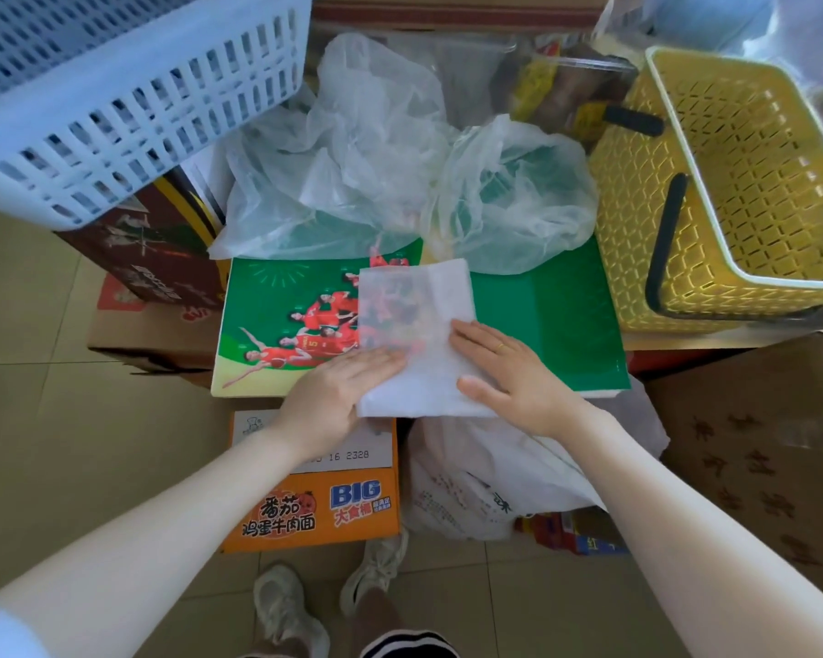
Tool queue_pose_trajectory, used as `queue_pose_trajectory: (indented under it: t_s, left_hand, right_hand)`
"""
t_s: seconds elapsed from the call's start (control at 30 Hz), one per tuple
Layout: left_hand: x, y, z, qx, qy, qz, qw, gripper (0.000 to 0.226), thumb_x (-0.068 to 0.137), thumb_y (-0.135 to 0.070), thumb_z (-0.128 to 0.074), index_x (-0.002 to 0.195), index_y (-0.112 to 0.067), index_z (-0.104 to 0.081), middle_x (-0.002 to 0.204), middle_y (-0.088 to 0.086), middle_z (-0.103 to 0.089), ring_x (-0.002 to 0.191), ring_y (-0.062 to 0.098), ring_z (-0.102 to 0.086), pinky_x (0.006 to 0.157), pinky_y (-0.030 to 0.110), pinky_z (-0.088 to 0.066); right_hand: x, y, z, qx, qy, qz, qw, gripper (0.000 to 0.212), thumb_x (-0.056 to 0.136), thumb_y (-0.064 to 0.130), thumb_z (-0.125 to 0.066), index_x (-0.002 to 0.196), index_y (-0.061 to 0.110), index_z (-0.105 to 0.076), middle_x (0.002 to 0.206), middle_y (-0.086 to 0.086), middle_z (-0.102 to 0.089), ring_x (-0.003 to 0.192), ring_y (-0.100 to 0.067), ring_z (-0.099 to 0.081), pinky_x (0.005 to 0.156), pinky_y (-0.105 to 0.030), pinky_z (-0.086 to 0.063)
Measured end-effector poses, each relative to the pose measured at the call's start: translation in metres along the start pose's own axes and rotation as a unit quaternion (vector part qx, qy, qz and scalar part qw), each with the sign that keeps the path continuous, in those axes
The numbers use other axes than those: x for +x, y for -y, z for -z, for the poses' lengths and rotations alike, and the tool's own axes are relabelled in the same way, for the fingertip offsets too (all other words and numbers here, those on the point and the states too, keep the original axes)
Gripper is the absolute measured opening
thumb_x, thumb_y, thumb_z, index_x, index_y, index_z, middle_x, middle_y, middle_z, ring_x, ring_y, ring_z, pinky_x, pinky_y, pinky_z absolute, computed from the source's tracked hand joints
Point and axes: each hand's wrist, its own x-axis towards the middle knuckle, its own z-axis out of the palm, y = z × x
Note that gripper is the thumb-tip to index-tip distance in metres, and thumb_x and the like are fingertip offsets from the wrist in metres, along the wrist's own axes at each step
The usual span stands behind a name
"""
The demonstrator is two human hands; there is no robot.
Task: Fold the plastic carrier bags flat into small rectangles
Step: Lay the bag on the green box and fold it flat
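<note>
Orange carton (pixel 311 510): "BIG", "番茄鸡蛋牛肉面"; its white label (pixel 352 451): "16 2328".

Both arms come in from the bottom corners, bare forearms angled toward each other so the hands end up close together in the middle. Left hand (pixel 348 389) is flat, palm down, fingers straight and held together, pointing up and to the right. Right hand (pixel 507 368) is palm down too, fingers straight and pointing left toward the other hand, thumb stuck out along the near side. There's a thin ring on one of the right fingers. Fingertips of the two hands are near each other but not touching. Wrists look fairly straight, nothing curled or pinching. Down at the bottom you can see both feet in pale sneakers.
</note>
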Motion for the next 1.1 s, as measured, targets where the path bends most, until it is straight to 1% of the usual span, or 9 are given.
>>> queue_pose_trajectory:
  t_s: [0.13,0.2,0.33,0.43,0.6,0.73,0.87,0.97,1.1]
  left_hand:
    - [0.005,-0.013,0.011,-0.155,-0.051,0.148,0.976,0.041,0.085,-0.033,-0.037,0.112,-0.018,-0.063,0.097,0.006,-0.071,0.08,0.019,-0.064,0.07,0.029,-0.048]
    - [0.015,-0.017,0.015,-0.139,-0.09,0.191,0.967,0.026,0.091,-0.032,-0.041,0.104,-0.022,-0.062,0.065,0.01,-0.063,0.049,0.021,-0.05,0.048,0.027,-0.031]
    - [0.043,-0.021,0.013,-0.076,-0.136,0.281,0.947,0.024,0.096,-0.029,-0.043,0.085,-0.015,-0.056,0.047,-0.002,-0.038,0.044,0.017,-0.039,0.048,0.032,-0.031]
    - [0.06,-0.017,0.014,-0.012,-0.126,0.344,0.93,0.033,0.095,-0.037,-0.04,0.091,-0.006,-0.052,0.059,0.002,-0.047,0.061,0.028,-0.05,0.052,0.035,-0.031]
    - [0.075,-0.015,0.016,0.043,-0.117,0.376,0.918,0.034,0.097,-0.034,-0.04,0.114,-0.005,-0.041,0.087,0.014,-0.059,0.077,0.032,-0.056,0.057,0.036,-0.037]
    - [0.074,-0.014,0.011,0.161,-0.12,0.248,0.948,0.061,0.085,-0.018,-0.06,0.137,-0.003,-0.032,0.124,0.021,-0.051,0.101,0.038,-0.056,0.074,0.042,-0.047]
    - [0.074,-0.004,-0.007,0.248,-0.022,0.017,0.968,0.049,0.086,-0.013,-0.033,0.131,-0.002,-0.046,0.141,0.018,-0.041,0.129,0.035,-0.04,0.108,0.048,-0.025]
    - [0.074,0.001,-0.001,0.21,0.093,0.093,0.969,0.075,0.083,-0.047,-0.003,0.146,-0.01,-0.018,0.155,0.008,-0.014,0.143,0.021,-0.013,0.112,0.028,0.005]
    - [0.07,0.013,0.005,0.246,0.115,0.105,0.957,0.09,0.074,-0.065,0.004,0.148,-0.014,-0.001,0.156,0.002,0.003,0.143,0.015,0.003,0.111,0.028,0.011]
  right_hand:
    - [-0.007,0.004,0.008,0.22,0.003,-0.025,0.975,0.091,0.07,0.084,-0.023,0.135,0.024,-0.045,0.15,0.011,-0.031,0.139,-0.002,-0.021,0.115,-0.026,-0.013]
    - [-0.012,0.007,0.014,0.337,0.011,-0.042,0.94,0.071,0.071,0.08,-0.036,0.126,0.036,-0.046,0.139,0.019,-0.041,0.128,0.01,-0.034,0.11,-0.019,-0.022]
    - [-0.001,0.005,0.012,0.399,-0.03,-0.067,0.914,0.047,0.073,0.057,-0.059,0.115,0.036,-0.055,0.121,0.018,-0.06,0.113,0.003,-0.055,0.1,-0.024,-0.042]
    - [0.025,0.016,0.004,0.345,-0.168,-0.175,0.907,0.02,0.09,0.033,-0.055,0.095,0.015,-0.062,0.092,0.004,-0.066,0.087,-0.018,-0.061,0.076,-0.033,-0.044]
    - [0.055,0.022,0.009,0.194,-0.177,-0.285,0.922,0.035,0.094,0.034,-0.044,0.065,0.014,-0.04,0.065,0.0,-0.046,0.068,-0.024,-0.043,0.05,-0.032,-0.023]
    - [0.061,0.02,0.007,0.068,-0.16,-0.306,0.936,0.038,0.093,0.039,-0.043,0.063,0.016,-0.036,0.075,-0.004,-0.052,0.072,-0.027,-0.047,0.051,-0.029,-0.027]
    - [0.068,0.021,0.008,0.012,-0.146,-0.307,0.94,0.041,0.095,0.047,-0.038,0.092,0.01,-0.057,0.1,-0.012,-0.061,0.087,-0.032,-0.056,0.065,-0.031,-0.037]
    - [0.071,0.023,0.011,-0.019,-0.145,-0.313,0.938,0.047,0.095,0.048,-0.036,0.099,0.007,-0.06,0.103,-0.013,-0.063,0.087,-0.031,-0.057,0.064,-0.03,-0.036]
    - [0.069,0.028,0.011,-0.054,-0.167,-0.342,0.923,0.039,0.096,0.042,-0.04,0.102,0.006,-0.053,0.102,-0.013,-0.062,0.083,-0.03,-0.056,0.063,-0.031,-0.034]
